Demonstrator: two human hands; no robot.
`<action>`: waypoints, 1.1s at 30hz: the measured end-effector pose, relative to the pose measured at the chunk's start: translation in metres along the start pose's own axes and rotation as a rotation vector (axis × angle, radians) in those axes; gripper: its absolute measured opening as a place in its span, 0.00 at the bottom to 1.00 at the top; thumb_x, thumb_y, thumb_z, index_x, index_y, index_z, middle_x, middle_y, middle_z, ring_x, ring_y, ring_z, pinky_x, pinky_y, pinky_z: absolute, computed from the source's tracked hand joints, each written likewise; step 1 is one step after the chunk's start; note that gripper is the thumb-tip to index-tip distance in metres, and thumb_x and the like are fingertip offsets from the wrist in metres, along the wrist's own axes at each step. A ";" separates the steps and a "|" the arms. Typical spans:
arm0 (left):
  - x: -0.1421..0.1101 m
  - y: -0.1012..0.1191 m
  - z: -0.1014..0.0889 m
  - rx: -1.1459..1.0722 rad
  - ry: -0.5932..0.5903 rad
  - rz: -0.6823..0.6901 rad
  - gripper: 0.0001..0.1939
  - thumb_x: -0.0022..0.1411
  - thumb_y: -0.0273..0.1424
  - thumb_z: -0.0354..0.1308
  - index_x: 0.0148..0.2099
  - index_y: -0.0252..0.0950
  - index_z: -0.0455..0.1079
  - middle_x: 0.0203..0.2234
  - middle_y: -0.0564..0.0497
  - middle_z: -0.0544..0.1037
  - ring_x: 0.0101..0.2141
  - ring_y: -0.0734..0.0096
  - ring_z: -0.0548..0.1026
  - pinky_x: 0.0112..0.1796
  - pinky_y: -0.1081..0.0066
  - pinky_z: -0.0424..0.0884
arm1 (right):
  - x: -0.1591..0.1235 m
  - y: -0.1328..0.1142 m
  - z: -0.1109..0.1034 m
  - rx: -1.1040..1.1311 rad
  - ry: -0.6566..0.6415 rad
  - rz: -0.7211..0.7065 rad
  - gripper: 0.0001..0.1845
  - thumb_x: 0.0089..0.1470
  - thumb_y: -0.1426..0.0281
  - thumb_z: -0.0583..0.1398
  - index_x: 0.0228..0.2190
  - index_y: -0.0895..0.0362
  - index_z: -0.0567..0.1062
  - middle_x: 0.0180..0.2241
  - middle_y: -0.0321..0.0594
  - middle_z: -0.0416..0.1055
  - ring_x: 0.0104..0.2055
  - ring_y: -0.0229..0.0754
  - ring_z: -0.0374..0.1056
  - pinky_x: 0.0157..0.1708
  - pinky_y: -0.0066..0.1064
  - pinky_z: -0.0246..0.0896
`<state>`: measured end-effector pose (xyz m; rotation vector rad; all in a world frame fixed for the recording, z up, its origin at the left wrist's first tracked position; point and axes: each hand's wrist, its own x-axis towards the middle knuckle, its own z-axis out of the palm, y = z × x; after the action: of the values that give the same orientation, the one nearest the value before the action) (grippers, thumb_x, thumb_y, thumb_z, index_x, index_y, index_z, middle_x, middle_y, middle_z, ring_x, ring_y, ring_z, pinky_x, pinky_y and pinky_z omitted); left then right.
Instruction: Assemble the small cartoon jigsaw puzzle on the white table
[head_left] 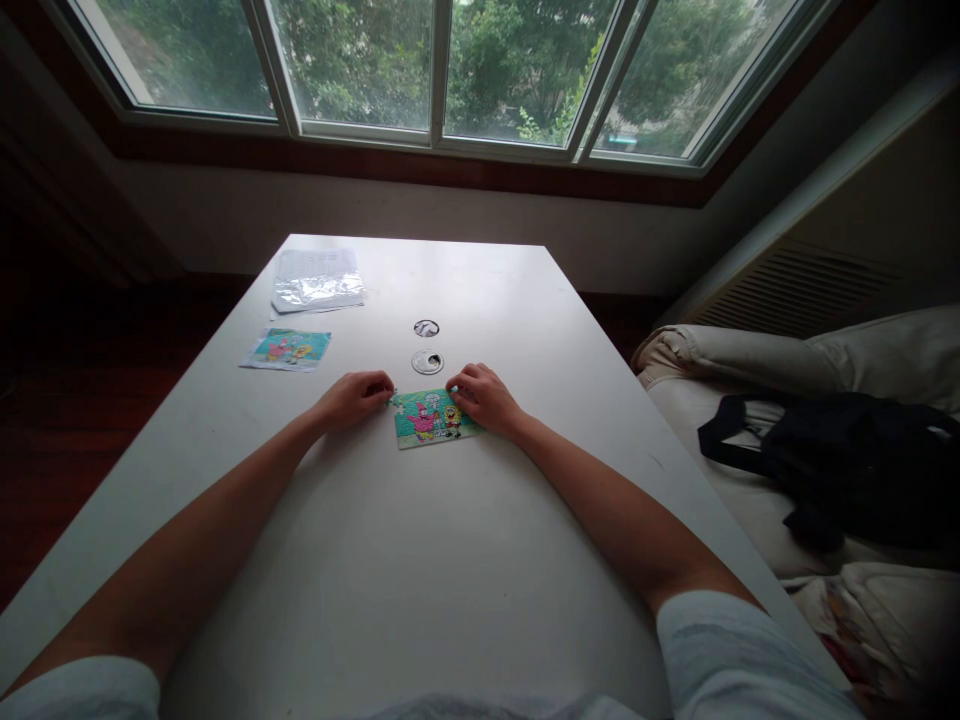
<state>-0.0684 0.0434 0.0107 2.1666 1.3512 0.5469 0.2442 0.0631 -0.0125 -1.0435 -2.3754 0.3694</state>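
Note:
A small cartoon jigsaw puzzle lies flat on the white table, mostly assembled. My left hand rests at its upper left corner with fingers curled, pinching a small piece at the puzzle's edge. My right hand lies on the puzzle's upper right corner, fingers bent and pressing down on it. Both forearms stretch forward over the table.
A printed picture of the same cartoon lies to the far left. Behind it sits a clear plastic bag on paper. Two round cable grommets are in the tabletop. A black bag lies on a pale couch at right.

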 end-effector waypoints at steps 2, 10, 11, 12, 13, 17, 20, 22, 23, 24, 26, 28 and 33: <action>0.000 -0.002 0.000 -0.046 0.038 -0.013 0.13 0.66 0.41 0.56 0.41 0.38 0.75 0.30 0.54 0.78 0.29 0.72 0.69 0.33 0.72 0.63 | 0.000 0.000 0.000 0.002 -0.002 0.003 0.09 0.60 0.71 0.61 0.41 0.52 0.80 0.39 0.43 0.72 0.43 0.47 0.63 0.46 0.39 0.60; 0.003 -0.014 0.008 -0.214 0.104 0.004 0.14 0.65 0.41 0.58 0.43 0.36 0.75 0.31 0.51 0.79 0.30 0.72 0.71 0.33 0.72 0.65 | 0.000 0.000 0.000 -0.003 0.002 -0.005 0.09 0.60 0.72 0.61 0.41 0.52 0.80 0.39 0.42 0.71 0.43 0.47 0.63 0.46 0.38 0.59; 0.003 -0.014 0.008 -0.230 0.097 0.010 0.14 0.65 0.41 0.59 0.43 0.36 0.76 0.31 0.51 0.79 0.30 0.71 0.71 0.33 0.72 0.66 | 0.000 0.000 0.000 -0.005 0.002 -0.004 0.09 0.60 0.72 0.61 0.41 0.52 0.80 0.39 0.42 0.71 0.43 0.47 0.63 0.46 0.38 0.59; 0.003 -0.013 0.008 -0.240 0.088 0.016 0.14 0.65 0.41 0.59 0.43 0.36 0.76 0.31 0.50 0.79 0.30 0.71 0.72 0.33 0.73 0.66 | 0.000 0.000 0.000 -0.007 0.001 -0.004 0.09 0.60 0.72 0.61 0.41 0.52 0.80 0.39 0.42 0.71 0.43 0.47 0.63 0.46 0.38 0.59; 0.003 -0.013 0.007 -0.247 0.078 0.022 0.14 0.65 0.40 0.59 0.43 0.36 0.76 0.30 0.50 0.79 0.30 0.71 0.72 0.33 0.73 0.66 | 0.000 0.000 0.000 -0.009 0.000 -0.005 0.09 0.60 0.72 0.61 0.41 0.52 0.80 0.39 0.42 0.71 0.43 0.47 0.63 0.46 0.38 0.59; 0.002 -0.009 0.006 -0.267 0.066 0.043 0.13 0.65 0.39 0.59 0.43 0.35 0.77 0.28 0.50 0.79 0.29 0.71 0.74 0.32 0.73 0.67 | 0.001 0.000 0.000 -0.008 0.005 -0.010 0.08 0.60 0.72 0.61 0.41 0.53 0.80 0.39 0.42 0.71 0.42 0.46 0.63 0.45 0.37 0.59; 0.002 -0.006 0.006 -0.244 0.078 0.046 0.12 0.64 0.38 0.60 0.43 0.36 0.78 0.28 0.51 0.80 0.29 0.71 0.74 0.32 0.74 0.66 | 0.001 0.000 0.000 -0.003 0.009 -0.011 0.08 0.60 0.72 0.61 0.41 0.52 0.80 0.38 0.42 0.71 0.42 0.47 0.63 0.45 0.38 0.59; 0.001 -0.004 0.006 -0.217 0.066 0.047 0.11 0.64 0.37 0.60 0.43 0.36 0.78 0.28 0.51 0.81 0.29 0.72 0.74 0.31 0.74 0.66 | 0.001 0.000 0.000 0.000 0.012 -0.013 0.08 0.60 0.72 0.61 0.41 0.52 0.80 0.38 0.42 0.71 0.42 0.47 0.63 0.45 0.38 0.60; 0.001 -0.002 0.006 -0.206 0.056 0.050 0.11 0.63 0.36 0.60 0.43 0.36 0.78 0.28 0.52 0.81 0.29 0.72 0.74 0.32 0.74 0.66 | 0.001 0.000 0.000 0.001 0.014 -0.014 0.08 0.60 0.72 0.62 0.41 0.52 0.80 0.38 0.42 0.71 0.42 0.47 0.63 0.45 0.38 0.60; 0.001 -0.001 0.007 -0.196 0.045 0.052 0.11 0.63 0.36 0.60 0.43 0.36 0.78 0.28 0.52 0.81 0.29 0.72 0.74 0.32 0.74 0.66 | 0.000 0.000 0.000 0.002 0.016 -0.015 0.08 0.60 0.72 0.62 0.40 0.52 0.80 0.38 0.42 0.71 0.42 0.47 0.63 0.45 0.38 0.60; 0.000 0.002 0.007 -0.173 0.028 0.056 0.10 0.63 0.35 0.59 0.43 0.36 0.77 0.28 0.53 0.81 0.29 0.72 0.74 0.32 0.74 0.65 | 0.000 0.000 0.000 0.002 0.017 -0.018 0.08 0.60 0.72 0.62 0.40 0.53 0.80 0.38 0.42 0.71 0.42 0.47 0.63 0.45 0.38 0.60; 0.000 0.004 0.007 -0.140 0.016 0.063 0.10 0.64 0.35 0.58 0.42 0.37 0.77 0.29 0.53 0.81 0.29 0.73 0.73 0.32 0.74 0.65 | 0.000 0.000 0.000 0.002 0.019 -0.019 0.08 0.60 0.72 0.62 0.40 0.53 0.80 0.38 0.42 0.71 0.42 0.46 0.63 0.45 0.38 0.60; 0.000 0.005 0.008 -0.075 0.004 0.073 0.09 0.64 0.33 0.57 0.42 0.37 0.77 0.30 0.55 0.81 0.28 0.74 0.70 0.32 0.75 0.64 | 0.001 0.001 0.002 -0.005 0.018 -0.017 0.08 0.60 0.72 0.62 0.40 0.52 0.80 0.38 0.42 0.72 0.42 0.47 0.63 0.45 0.38 0.59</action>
<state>-0.0601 0.0398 0.0074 2.1619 1.2382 0.6194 0.2439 0.0644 -0.0142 -1.0235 -2.3688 0.3466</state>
